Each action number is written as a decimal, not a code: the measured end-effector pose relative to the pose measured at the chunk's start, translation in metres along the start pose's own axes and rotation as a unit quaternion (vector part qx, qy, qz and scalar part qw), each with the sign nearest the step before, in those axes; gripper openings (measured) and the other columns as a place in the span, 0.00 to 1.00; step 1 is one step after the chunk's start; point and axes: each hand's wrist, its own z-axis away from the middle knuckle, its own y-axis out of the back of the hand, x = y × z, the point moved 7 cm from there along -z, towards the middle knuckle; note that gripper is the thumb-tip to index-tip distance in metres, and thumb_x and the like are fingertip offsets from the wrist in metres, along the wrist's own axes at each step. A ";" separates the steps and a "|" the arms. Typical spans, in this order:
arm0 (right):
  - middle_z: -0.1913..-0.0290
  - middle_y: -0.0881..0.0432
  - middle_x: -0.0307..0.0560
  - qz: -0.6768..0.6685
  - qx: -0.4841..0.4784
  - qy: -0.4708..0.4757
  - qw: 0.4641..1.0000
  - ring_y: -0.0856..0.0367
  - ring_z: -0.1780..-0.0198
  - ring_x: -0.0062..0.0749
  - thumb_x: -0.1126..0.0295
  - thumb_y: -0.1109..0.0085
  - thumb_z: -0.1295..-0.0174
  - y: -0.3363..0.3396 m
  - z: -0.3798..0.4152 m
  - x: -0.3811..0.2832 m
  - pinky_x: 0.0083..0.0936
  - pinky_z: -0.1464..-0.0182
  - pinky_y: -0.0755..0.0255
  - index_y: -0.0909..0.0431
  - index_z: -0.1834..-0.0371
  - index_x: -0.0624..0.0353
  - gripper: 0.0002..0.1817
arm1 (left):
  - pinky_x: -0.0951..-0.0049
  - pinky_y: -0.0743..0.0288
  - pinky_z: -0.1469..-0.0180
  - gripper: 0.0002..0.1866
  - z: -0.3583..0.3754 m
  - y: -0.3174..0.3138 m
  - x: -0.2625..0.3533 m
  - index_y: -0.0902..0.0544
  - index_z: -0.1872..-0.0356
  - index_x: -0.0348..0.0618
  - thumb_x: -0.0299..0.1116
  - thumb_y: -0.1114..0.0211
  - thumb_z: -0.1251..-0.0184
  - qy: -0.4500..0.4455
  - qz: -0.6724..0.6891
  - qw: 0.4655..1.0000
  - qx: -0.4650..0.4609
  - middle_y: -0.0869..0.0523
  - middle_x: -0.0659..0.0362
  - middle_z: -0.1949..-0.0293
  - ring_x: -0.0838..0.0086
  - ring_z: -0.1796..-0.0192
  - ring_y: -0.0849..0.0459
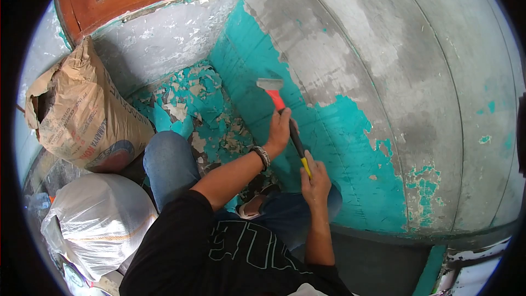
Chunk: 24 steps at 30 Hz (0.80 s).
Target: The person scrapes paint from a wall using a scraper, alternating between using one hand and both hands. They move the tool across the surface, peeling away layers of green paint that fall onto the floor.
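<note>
Both of my hands are closed round a long-handled scraper [297,143] with a black shaft, a yellow section low down and a red neck. My left hand [278,132], a bracelet at its wrist, grips the shaft just below the red part. Lower down, my right hand [316,182] wraps the handle by the yellow section. The scraper's flat metal blade [269,84] overlaps the turquoise paint [350,164] on the wall. Above and right of that paint lies bare grey wall [383,38] with a ragged paint edge between.
Peeled paint flakes [192,96] cover the floor in the corner. On the left stand a brown paper sack [90,112] and a whitish plastic sack [107,222]. A brown wooden frame [131,3] is set above the white wall [159,35]. My bent knee [170,161] is beside the sacks.
</note>
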 end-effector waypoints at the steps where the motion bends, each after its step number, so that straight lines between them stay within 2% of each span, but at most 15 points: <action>1: 0.58 0.21 0.44 0.000 0.000 0.000 1.000 0.21 0.66 0.37 0.75 0.40 0.41 0.001 0.010 0.004 0.28 0.64 0.27 0.24 0.37 0.46 0.26 | 0.69 0.24 0.73 0.13 0.008 -0.006 -0.003 0.32 0.60 0.42 0.43 0.52 0.25 -0.006 -0.022 0.999 -0.031 0.23 0.58 0.80 0.72 0.79 0.23; 3: 0.60 0.21 0.47 -0.021 0.014 -0.008 1.000 0.22 0.65 0.35 0.73 0.41 0.39 0.010 0.033 0.014 0.28 0.63 0.27 0.26 0.36 0.54 0.25 | 0.70 0.25 0.71 0.13 0.030 -0.015 -0.015 0.33 0.59 0.42 0.42 0.51 0.25 -0.010 -0.069 0.995 -0.064 0.23 0.58 0.79 0.72 0.78 0.22; 4: 0.60 0.21 0.47 -0.021 0.015 -0.008 1.000 0.22 0.65 0.35 0.73 0.41 0.39 0.014 0.044 0.021 0.28 0.63 0.27 0.26 0.36 0.54 0.25 | 0.70 0.25 0.70 0.13 0.042 -0.023 -0.020 0.33 0.57 0.41 0.42 0.51 0.24 -0.015 -0.116 0.988 -0.097 0.23 0.58 0.77 0.73 0.76 0.22; 6: 0.65 0.22 0.45 -0.118 0.025 -0.067 0.990 0.25 0.69 0.26 0.70 0.43 0.35 0.023 0.068 0.045 0.22 0.68 0.29 0.29 0.35 0.62 0.24 | 0.73 0.26 0.66 0.13 0.069 -0.049 -0.036 0.34 0.53 0.40 0.39 0.47 0.25 0.045 -0.063 0.976 -0.204 0.22 0.58 0.71 0.75 0.71 0.21; 7: 0.65 0.22 0.45 -0.119 0.024 -0.067 0.990 0.25 0.69 0.26 0.70 0.43 0.35 0.026 0.079 0.049 0.22 0.68 0.29 0.29 0.35 0.62 0.24 | 0.73 0.26 0.66 0.13 0.079 -0.056 -0.038 0.34 0.53 0.40 0.39 0.47 0.25 0.046 -0.063 0.976 -0.203 0.22 0.58 0.71 0.75 0.71 0.21; 9: 0.67 0.23 0.40 -0.302 0.058 -0.248 0.919 0.30 0.75 0.15 0.68 0.46 0.32 0.024 0.104 0.077 0.17 0.74 0.34 0.32 0.33 0.67 0.26 | 0.73 0.26 0.63 0.16 0.105 -0.079 -0.044 0.36 0.49 0.38 0.37 0.45 0.27 0.055 -0.091 0.943 -0.315 0.22 0.57 0.67 0.76 0.65 0.21; 10: 0.67 0.23 0.40 -0.301 0.058 -0.250 0.918 0.30 0.75 0.15 0.68 0.46 0.32 0.024 0.107 0.078 0.17 0.74 0.34 0.32 0.33 0.67 0.26 | 0.73 0.26 0.63 0.16 0.110 -0.081 -0.045 0.36 0.49 0.38 0.37 0.45 0.27 0.057 -0.090 0.943 -0.315 0.22 0.57 0.67 0.76 0.65 0.21; 12: 0.68 0.23 0.39 -0.315 0.082 -0.229 0.917 0.36 0.80 0.11 0.68 0.48 0.32 0.024 0.108 0.078 0.12 0.78 0.40 0.33 0.33 0.67 0.25 | 0.72 0.25 0.61 0.17 0.114 -0.084 -0.046 0.38 0.49 0.37 0.35 0.43 0.28 0.022 -0.226 0.922 -0.315 0.22 0.56 0.66 0.76 0.63 0.21; 13: 0.68 0.23 0.39 -0.314 0.082 -0.229 0.918 0.36 0.80 0.11 0.68 0.48 0.32 0.023 0.107 0.080 0.12 0.78 0.40 0.33 0.33 0.67 0.25 | 0.72 0.25 0.61 0.17 0.114 -0.085 -0.045 0.38 0.49 0.37 0.35 0.43 0.28 0.022 -0.226 0.922 -0.315 0.22 0.56 0.66 0.76 0.63 0.21; 15: 0.68 0.23 0.38 -0.334 0.072 -0.241 0.909 0.34 0.78 0.12 0.68 0.48 0.31 0.017 0.107 0.086 0.12 0.77 0.39 0.33 0.33 0.67 0.25 | 0.69 0.25 0.61 0.17 0.111 -0.082 -0.049 0.38 0.51 0.37 0.35 0.43 0.29 0.033 -0.307 0.905 -0.293 0.23 0.55 0.68 0.73 0.64 0.20; 19: 0.66 0.24 0.38 -0.253 0.062 -0.208 0.943 0.33 0.76 0.13 0.68 0.47 0.32 0.014 0.098 0.093 0.13 0.77 0.39 0.33 0.33 0.67 0.25 | 0.68 0.24 0.61 0.14 0.105 -0.076 -0.056 0.38 0.53 0.37 0.33 0.45 0.29 0.066 -0.263 0.927 -0.261 0.25 0.55 0.68 0.71 0.66 0.19; 20: 0.65 0.25 0.38 -0.157 0.080 -0.098 0.980 0.33 0.75 0.13 0.68 0.46 0.32 0.020 0.090 0.081 0.13 0.76 0.39 0.33 0.33 0.67 0.25 | 0.67 0.24 0.62 0.14 0.102 -0.074 -0.060 0.39 0.53 0.37 0.32 0.45 0.29 0.065 -0.238 0.934 -0.257 0.25 0.55 0.69 0.70 0.66 0.19; 21: 0.64 0.25 0.39 -0.058 0.097 0.015 0.994 0.33 0.74 0.14 0.68 0.46 0.32 0.023 0.086 0.066 0.13 0.75 0.39 0.32 0.33 0.67 0.25 | 0.67 0.23 0.62 0.13 0.100 -0.072 -0.061 0.39 0.53 0.37 0.31 0.46 0.29 0.064 -0.212 0.942 -0.253 0.26 0.55 0.69 0.69 0.67 0.19; 24: 0.62 0.26 0.40 -0.056 0.088 -0.009 0.995 0.33 0.73 0.15 0.69 0.44 0.33 0.016 0.088 0.070 0.15 0.74 0.38 0.32 0.34 0.67 0.25 | 0.67 0.23 0.61 0.12 0.097 -0.067 -0.064 0.39 0.53 0.37 0.29 0.48 0.30 0.052 -0.232 0.937 -0.258 0.26 0.55 0.69 0.70 0.66 0.19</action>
